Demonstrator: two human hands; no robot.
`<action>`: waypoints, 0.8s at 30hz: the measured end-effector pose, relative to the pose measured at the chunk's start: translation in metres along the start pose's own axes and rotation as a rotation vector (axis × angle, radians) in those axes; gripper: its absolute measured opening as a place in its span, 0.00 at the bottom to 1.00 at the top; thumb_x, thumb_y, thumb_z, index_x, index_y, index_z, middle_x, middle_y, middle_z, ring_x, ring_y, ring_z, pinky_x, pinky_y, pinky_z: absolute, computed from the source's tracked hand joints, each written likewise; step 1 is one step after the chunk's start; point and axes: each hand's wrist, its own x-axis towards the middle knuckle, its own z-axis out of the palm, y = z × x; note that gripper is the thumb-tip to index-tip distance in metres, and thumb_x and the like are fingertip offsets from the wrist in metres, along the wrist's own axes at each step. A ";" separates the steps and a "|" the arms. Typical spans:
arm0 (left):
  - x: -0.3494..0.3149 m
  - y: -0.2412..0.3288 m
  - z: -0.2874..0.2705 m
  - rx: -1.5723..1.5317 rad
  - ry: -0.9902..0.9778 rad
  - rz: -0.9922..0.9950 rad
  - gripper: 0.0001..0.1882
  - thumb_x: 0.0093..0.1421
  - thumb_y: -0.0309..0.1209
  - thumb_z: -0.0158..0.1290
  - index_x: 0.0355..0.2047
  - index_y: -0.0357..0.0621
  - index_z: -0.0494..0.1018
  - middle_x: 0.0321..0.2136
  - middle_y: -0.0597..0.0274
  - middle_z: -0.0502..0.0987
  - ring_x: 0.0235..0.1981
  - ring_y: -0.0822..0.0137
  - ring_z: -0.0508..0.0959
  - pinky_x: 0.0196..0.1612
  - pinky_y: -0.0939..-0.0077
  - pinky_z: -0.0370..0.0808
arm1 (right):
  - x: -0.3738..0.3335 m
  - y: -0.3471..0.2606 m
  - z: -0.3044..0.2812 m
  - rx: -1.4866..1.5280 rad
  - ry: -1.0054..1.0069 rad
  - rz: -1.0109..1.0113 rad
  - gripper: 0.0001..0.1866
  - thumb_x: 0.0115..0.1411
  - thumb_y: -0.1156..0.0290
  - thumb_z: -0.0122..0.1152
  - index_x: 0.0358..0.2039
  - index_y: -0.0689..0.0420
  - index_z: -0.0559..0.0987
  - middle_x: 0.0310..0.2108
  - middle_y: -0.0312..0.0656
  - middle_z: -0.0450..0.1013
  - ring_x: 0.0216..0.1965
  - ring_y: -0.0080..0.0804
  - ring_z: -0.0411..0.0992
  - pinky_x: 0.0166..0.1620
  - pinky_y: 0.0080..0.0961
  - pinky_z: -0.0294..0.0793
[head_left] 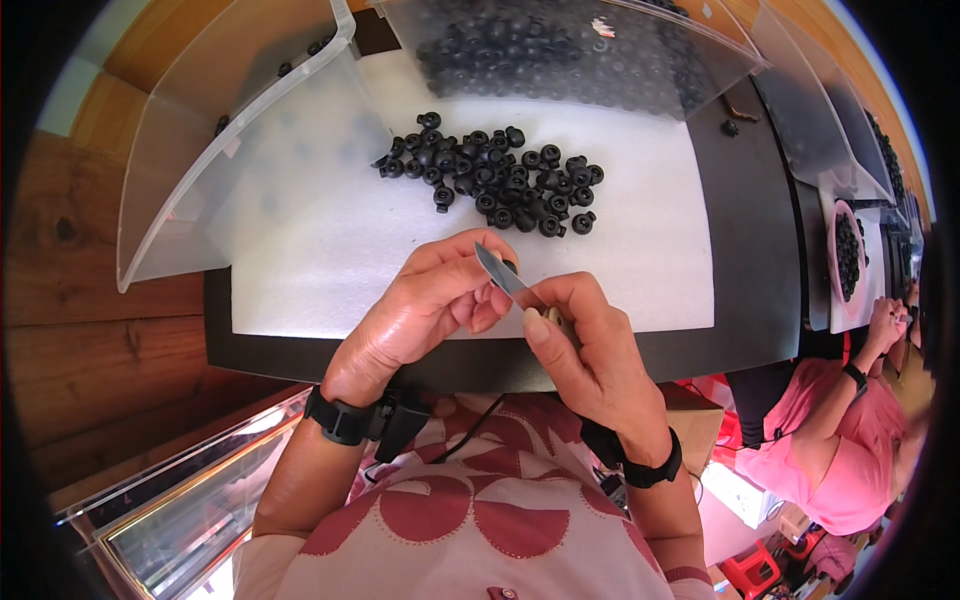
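Head cam – L hand [425, 300] pinches sm. rounded blk part [511, 266], R hand [590, 350] clasps pointed knife [497, 273] – shiny metal blade.

Black piece [511, 266] partly hidden behind the knife blade [496, 273]

The foam sheet [300, 305] is plain white, set on a black table [755, 220]. The heap of knobbed round pieces [500, 180] on the sheet is solid glossy black. Above the sheet, the knife blade [499, 273] is silver-grey and its handle [553, 316] brassy tan. Left of the sheet, one plastic bin [165, 215] is milky and translucent, the planks [100, 370] reddish brown with dark knots. Below the sheet, a pale pink shirt [430, 570] carries maroon part-circles edged in dotted stitching. Right of it, a bowl [836, 285] is light pink, a co-worker's top [850, 470] brighter pink.
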 end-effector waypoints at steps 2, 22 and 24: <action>0.000 0.000 0.001 -0.003 0.001 0.003 0.12 0.69 0.34 0.49 0.45 0.37 0.72 0.28 0.62 0.76 0.25 0.75 0.70 0.30 0.82 0.67 | 0.000 0.002 0.001 -0.005 0.006 -0.023 0.11 0.69 0.67 0.56 0.44 0.59 0.69 0.29 0.48 0.76 0.24 0.44 0.75 0.29 0.34 0.72; 0.000 -0.001 0.000 -0.008 -0.015 0.030 0.12 0.70 0.35 0.51 0.44 0.38 0.72 0.28 0.63 0.76 0.26 0.76 0.70 0.30 0.83 0.66 | 0.001 0.003 0.002 -0.023 0.017 -0.046 0.09 0.69 0.69 0.57 0.45 0.59 0.70 0.30 0.48 0.77 0.24 0.43 0.76 0.29 0.32 0.73; 0.000 0.000 0.000 0.008 -0.028 0.040 0.12 0.70 0.35 0.51 0.44 0.39 0.73 0.28 0.64 0.76 0.26 0.76 0.70 0.30 0.84 0.66 | 0.001 0.004 0.003 -0.021 0.019 -0.050 0.09 0.69 0.69 0.57 0.45 0.59 0.70 0.30 0.48 0.77 0.24 0.43 0.76 0.29 0.32 0.73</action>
